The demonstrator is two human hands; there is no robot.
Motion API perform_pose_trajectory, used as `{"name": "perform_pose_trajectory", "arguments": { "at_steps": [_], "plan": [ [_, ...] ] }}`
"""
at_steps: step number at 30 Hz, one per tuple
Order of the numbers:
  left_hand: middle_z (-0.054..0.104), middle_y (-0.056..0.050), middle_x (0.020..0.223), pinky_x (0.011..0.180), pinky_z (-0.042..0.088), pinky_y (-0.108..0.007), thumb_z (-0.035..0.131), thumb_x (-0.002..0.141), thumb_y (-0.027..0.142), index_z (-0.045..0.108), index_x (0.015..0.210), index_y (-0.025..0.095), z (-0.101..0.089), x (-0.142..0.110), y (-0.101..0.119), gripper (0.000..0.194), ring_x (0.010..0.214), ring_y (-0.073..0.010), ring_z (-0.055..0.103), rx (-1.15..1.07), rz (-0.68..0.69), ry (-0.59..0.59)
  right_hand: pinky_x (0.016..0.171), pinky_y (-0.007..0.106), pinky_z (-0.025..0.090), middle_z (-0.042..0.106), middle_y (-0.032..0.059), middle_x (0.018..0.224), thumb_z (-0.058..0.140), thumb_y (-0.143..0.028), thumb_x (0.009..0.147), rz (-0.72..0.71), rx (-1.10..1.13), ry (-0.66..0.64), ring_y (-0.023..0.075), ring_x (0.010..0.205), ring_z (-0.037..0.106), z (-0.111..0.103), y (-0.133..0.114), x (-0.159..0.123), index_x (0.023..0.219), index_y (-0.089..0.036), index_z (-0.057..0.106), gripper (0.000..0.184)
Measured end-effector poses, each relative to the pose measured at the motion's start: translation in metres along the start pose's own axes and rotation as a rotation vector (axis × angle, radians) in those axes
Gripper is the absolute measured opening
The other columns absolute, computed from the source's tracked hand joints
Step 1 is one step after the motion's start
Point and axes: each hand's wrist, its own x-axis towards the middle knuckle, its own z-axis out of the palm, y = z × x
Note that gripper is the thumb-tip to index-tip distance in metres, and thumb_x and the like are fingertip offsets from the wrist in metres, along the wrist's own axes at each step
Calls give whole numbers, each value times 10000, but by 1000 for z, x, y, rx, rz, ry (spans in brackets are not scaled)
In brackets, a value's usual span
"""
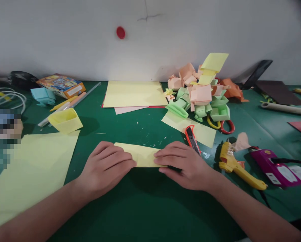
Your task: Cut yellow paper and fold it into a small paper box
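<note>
A narrow strip of yellow paper [144, 156] lies crosswise on the green table in front of me, with a straight near edge that looks folded. My left hand [110, 164] grips its left end, fingers bent over the top. At the right end, the fingers of my right hand [182, 163] pinch the paper near its lower edge, the thumb below. Just beyond my right hand is an orange and black box cutter [192, 139], partly hidden by that hand. A flat yellow paper piece [204, 132] lies under the cutter.
At the back right sits a heap of folded paper pieces [201, 94] beside scissors [227, 127]. A yellow glue gun [238, 164] and a purple power strip [276, 168] lie right. Yellow sheets [135, 94] are stacked behind; a large yellow sheet [39, 161] and folded yellow piece [66, 121] lie left.
</note>
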Motion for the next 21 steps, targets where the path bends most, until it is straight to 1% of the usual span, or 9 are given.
{"name": "perform_pose_trajectory", "arguments": {
  "at_steps": [4,8,12,16,21],
  "plan": [
    [762,-31,982,798,456,-358,634,932,111,685,980,205,6,0,-3,117,882,-197,675,-26,-42,-118,957,392,521,760,71,1147,647,-209,974,3,-31,-59,195,1048,677,4,5,-3,1115,-184,695,151],
    [749,-33,1004,798,449,-350,596,958,138,684,993,212,9,-4,-6,120,896,-194,660,-89,-69,-205,1022,404,498,703,99,1277,619,-208,985,30,-27,-115,207,1148,645,7,7,-4,1176,-184,679,202],
    [744,-26,982,796,457,-336,597,963,163,691,969,213,10,-3,-8,107,880,-182,656,-120,-90,-203,1075,424,471,632,119,1389,619,-235,982,87,-37,-152,232,1250,588,7,8,-3,1249,-186,654,274],
    [740,-30,977,839,486,-327,610,960,183,695,966,214,11,-1,-9,91,888,-174,664,-178,-117,-204,1095,455,461,629,113,1394,653,-249,957,144,-31,-215,252,1266,574,8,11,-4,1272,-194,647,319],
    [735,-45,991,883,511,-336,625,954,200,699,995,205,11,-2,-10,85,933,-185,673,-234,-139,-221,1101,487,455,624,120,1398,648,-274,963,172,-16,-258,262,1269,572,8,14,-5,1273,-198,651,320]
  ]
}}
